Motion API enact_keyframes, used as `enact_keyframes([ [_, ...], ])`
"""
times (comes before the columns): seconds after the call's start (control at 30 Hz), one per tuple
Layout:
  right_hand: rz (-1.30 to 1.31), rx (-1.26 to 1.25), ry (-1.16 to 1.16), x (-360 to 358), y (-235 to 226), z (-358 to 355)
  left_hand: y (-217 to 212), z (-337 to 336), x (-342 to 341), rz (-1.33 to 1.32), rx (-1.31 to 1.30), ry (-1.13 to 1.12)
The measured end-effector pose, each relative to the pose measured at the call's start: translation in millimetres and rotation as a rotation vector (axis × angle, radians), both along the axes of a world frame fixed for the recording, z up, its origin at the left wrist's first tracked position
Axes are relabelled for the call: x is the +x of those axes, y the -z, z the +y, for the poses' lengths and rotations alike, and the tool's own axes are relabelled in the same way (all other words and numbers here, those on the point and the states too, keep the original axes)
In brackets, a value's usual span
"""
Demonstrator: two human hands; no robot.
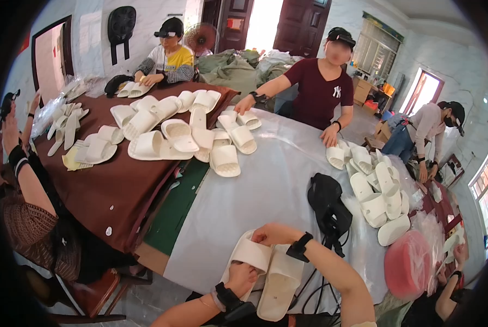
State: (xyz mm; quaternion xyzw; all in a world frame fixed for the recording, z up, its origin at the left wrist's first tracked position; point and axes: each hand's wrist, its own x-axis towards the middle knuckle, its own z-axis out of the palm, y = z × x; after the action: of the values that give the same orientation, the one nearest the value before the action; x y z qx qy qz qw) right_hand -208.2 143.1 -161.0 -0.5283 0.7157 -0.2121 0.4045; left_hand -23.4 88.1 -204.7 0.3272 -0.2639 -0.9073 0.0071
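Note:
Close in front of me at the table's near edge is a white slipper [250,255] with a broad strap. My left hand [241,279] is closed on it from the near side, its fingers partly hidden under the strap. From the far right side my right hand [274,234] grips the same slipper where strap and sole meet, fingertips bent down. A second white slipper [281,286] lies just to the right, its strap passing beneath my right wrist and forearm. Dark bands circle both my wrists.
White slippers [162,136] cover the brown cloth [91,191] at left; another slipper pile [377,191] lies right. A black bag [329,207] with cables and a red plastic-wrapped bundle [407,264] lie beside me. A co-worker [323,82] across the table touches slippers; others work around.

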Motion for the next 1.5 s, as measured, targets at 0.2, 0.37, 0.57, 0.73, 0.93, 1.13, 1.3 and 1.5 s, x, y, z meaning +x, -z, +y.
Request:
enact_keyframes([
  [0.2, -0.198, 0.068, -0.012, -7.0, 20.4, 2.2, 3.4, 4.3, -0.5, -0.004, -0.034, 0.033],
  [0.37, -0.238, 0.035, -0.009, -4.4, 24.8, 5.1, -14.6, 13.7, 1.1, -0.058, -0.078, -0.055],
  [0.57, -0.156, -0.157, 0.079, -5.0, 30.3, 14.0, 7.9, 12.5, 3.6, 0.045, -0.209, -0.001],
  [0.73, 0.156, -0.411, 0.348, 11.5, -22.2, 48.8, -28.1, 16.0, 35.0, -0.035, -0.232, 0.162],
  [0.93, 0.399, -0.537, 0.226, 74.0, -38.9, 80.4, -37.9, 14.7, 83.2, -0.146, -0.207, 0.079],
  [1.13, 0.903, -0.55, -0.055, 119.7, -3.7, 76.9, -32.7, 23.9, 81.7, -0.024, -0.174, -0.103],
  [1.3, 1.18, -0.4, 0.021, 138.7, 3.1, 61.6, -34.3, 28.4, 81.9, 0.002, -0.463, -0.27],
  [1.5, 1.021, -0.089, 0.256, 141.8, -10.4, 72.9, -50.7, 18.9, 46.6, 0.194, -0.584, -0.341],
])
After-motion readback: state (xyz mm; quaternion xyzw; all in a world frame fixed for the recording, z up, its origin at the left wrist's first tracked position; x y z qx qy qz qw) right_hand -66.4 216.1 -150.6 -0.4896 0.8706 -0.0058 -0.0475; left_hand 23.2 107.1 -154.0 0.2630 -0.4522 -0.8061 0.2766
